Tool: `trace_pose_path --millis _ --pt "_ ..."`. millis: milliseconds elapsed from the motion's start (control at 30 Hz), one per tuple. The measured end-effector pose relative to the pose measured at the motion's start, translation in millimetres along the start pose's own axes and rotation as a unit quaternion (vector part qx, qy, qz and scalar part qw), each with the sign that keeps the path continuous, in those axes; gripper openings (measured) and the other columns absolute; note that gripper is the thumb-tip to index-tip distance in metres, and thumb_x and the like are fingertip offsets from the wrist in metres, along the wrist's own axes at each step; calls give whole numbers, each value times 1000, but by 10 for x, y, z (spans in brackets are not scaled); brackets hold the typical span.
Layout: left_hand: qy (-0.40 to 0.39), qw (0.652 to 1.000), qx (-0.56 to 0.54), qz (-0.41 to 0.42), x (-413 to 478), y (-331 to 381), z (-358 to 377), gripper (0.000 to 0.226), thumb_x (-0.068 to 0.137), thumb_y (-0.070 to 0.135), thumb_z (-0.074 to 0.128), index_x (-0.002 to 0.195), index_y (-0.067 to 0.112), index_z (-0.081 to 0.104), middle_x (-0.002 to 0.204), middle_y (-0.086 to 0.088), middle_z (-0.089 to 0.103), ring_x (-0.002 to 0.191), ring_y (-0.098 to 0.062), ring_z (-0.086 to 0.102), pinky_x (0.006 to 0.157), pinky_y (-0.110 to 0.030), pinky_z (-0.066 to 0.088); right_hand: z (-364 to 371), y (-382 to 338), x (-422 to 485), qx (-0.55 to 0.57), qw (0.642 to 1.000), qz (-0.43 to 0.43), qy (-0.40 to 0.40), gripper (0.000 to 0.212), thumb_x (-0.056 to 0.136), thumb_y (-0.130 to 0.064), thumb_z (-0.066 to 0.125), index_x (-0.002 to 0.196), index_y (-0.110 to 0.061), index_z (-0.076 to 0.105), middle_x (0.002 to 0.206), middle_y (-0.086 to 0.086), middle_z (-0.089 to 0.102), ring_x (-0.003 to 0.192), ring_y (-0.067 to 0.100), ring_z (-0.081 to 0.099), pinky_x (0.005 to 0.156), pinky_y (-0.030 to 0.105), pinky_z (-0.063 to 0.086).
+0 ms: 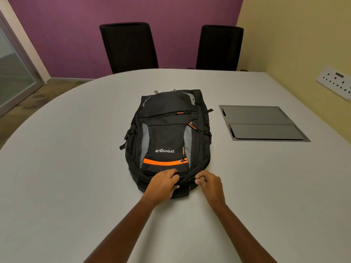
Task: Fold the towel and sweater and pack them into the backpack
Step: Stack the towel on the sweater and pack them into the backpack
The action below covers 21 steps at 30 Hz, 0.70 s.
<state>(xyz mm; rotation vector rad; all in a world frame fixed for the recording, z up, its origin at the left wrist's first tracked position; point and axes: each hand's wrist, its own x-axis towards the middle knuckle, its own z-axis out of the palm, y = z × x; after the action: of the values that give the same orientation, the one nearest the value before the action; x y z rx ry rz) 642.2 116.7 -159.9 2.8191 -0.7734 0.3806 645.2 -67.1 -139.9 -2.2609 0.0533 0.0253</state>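
A black backpack [167,133] with grey panels and an orange zip stripe lies flat on the white table [66,158], its top end toward me. My left hand [163,185] grips the fabric at the near top edge. Just to its right, my right hand [209,184] pinches a zip pull [190,180] on the same edge. The zips look drawn closed. No towel or sweater is in view.
A grey recessed cable-box lid [262,123] sits in the table to the right of the backpack. Two black chairs [129,46] stand at the far edge. A socket strip [336,82] is on the right wall.
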Motion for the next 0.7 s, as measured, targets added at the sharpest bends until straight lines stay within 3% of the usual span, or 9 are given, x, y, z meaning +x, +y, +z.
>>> trace_pose_path --millis 133,267,333,400,500,700 --pt "-19 999 3 -49 1 87 60 38 43 30 91 67 19 64 84 2 70 64 -12 66 55 -16 53 3 77 -128 -8 998 52 -18 21 85 -1 58 103 0 70 100 14 70 93 26 64 80 21 44" --pt "-29 994 -44 -99 -40 162 135 39 40 17 92 62 12 61 92 -7 71 72 -23 70 63 -30 57 154 8 -327 -22 998 37 -43 24 88 -5 56 108 -5 68 109 9 69 101 20 62 82 17 40" --pt "-51 987 -94 -121 -46 161 158 25 60 8 83 71 4 61 111 -14 66 90 -31 68 78 -38 54 269 -78 -397 -19 998 27 -46 24 90 -6 54 110 -5 67 109 8 68 100 19 62 78 13 38" --pt "-84 981 -114 -136 -49 129 169 7 84 4 60 87 -3 60 136 -14 50 113 -30 56 95 -32 43 402 -156 -446 -11 998 23 -57 25 92 -7 52 112 -6 66 110 8 68 101 17 61 76 10 36" --pt "-101 980 -112 -132 -80 94 193 15 92 5 45 100 -2 57 146 -6 36 116 -21 50 88 -21 41 540 -213 -515 -16 997 30 -76 27 93 -8 50 117 -9 63 114 7 65 105 16 59 80 10 36" --pt "-131 967 -120 -181 -81 66 105 16 91 16 54 96 0 54 145 1 36 113 -21 53 84 -29 45 261 -111 -406 -30 998 32 -52 22 89 -4 53 104 -5 69 104 8 69 96 19 62 75 17 39"
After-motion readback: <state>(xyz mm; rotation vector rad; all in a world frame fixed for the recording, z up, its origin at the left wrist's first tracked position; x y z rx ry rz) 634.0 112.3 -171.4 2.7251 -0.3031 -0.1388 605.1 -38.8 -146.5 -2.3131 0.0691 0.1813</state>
